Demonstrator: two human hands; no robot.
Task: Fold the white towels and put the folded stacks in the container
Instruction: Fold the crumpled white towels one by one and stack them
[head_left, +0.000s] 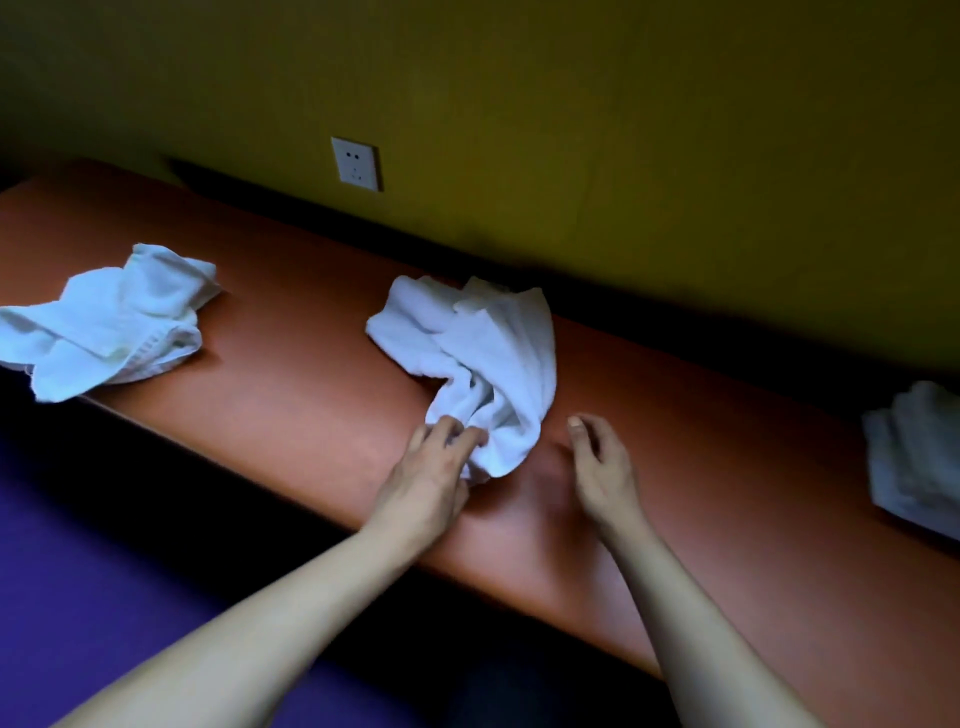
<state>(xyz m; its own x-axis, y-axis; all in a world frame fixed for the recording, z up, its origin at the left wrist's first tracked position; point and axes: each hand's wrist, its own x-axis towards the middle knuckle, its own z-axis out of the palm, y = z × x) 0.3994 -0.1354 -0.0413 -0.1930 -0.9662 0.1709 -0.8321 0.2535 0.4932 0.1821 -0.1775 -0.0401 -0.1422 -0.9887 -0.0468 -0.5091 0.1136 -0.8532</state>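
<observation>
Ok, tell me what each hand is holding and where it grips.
The left hand grips the crumpled middle towel at its near, bunched end. The right hand holds nothing.

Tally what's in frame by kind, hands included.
White towels, crumpled: 2, left towel and middle towel, which the left hand grips
White towels at the right edge: blurred, count unclear, taken as 1 pile
Hands: 2, with right hand open
Wall socket: 1
Bench: 1
Total: 7

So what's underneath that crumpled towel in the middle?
The crumpled towel lies on the orange table; the left hand grips its near end. Anything beneath its folds is hidden.
</observation>
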